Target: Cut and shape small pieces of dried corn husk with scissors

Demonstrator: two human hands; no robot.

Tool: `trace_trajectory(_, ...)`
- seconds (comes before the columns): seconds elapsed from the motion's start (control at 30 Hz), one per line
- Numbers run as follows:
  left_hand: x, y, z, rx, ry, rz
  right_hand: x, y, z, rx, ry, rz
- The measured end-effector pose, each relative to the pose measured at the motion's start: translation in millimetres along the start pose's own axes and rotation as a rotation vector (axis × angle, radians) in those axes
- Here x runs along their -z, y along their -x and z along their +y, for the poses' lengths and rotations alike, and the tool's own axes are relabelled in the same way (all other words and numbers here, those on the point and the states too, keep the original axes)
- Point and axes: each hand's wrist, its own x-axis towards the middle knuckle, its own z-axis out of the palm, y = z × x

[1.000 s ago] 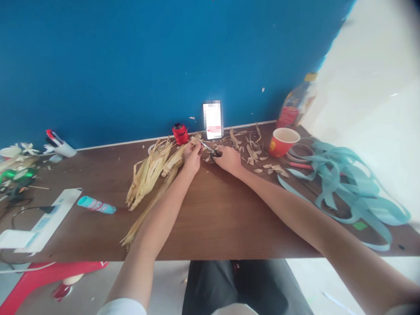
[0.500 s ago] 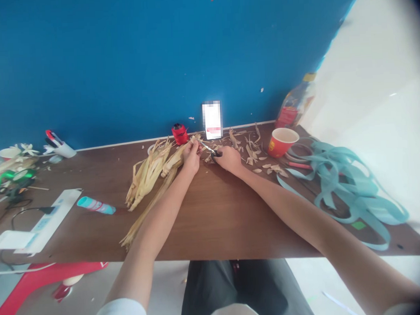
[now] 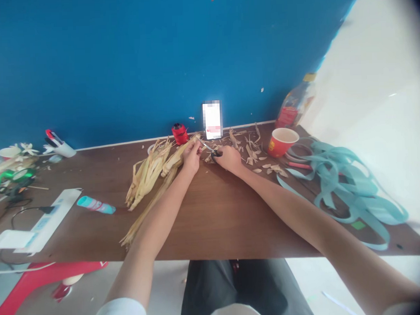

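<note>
At the middle of the desk's far side, my right hand point(image 3: 229, 157) is closed around the dark handles of a pair of scissors point(image 3: 207, 147). The metal blades point left and reach my left fingertips. My left hand point(image 3: 192, 156) pinches a small pale piece of dried corn husk, mostly covered by the fingers. Just left of that hand lie bundles of dried corn husks point(image 3: 150, 173), yellowish and frayed at the ends. Cut scraps of husk point(image 3: 253, 151) are scattered behind and to the right of my right hand.
A phone point(image 3: 213, 120) leans on the blue wall, with a red roll-shaped object point(image 3: 180, 133) left of it. To the right are a red paper cup point(image 3: 282, 142), a bottle point(image 3: 295, 101) and tangled light-blue ribbon point(image 3: 355, 180). A glue-stick-like tube point(image 3: 96, 205) and power strip point(image 3: 48, 222) lie left.
The scissor blades have shifted very slightly at my left fingertips. Both arms and everything on the desk stay in place.
</note>
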Motion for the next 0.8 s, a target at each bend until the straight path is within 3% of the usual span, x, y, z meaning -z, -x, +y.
trace_trajectory(0.8, -1.6, -0.1, 2.4, 0.007, 0.034, 0.054, 2.9, 0.4, -0.1, 0.014, 0.019, -0.019)
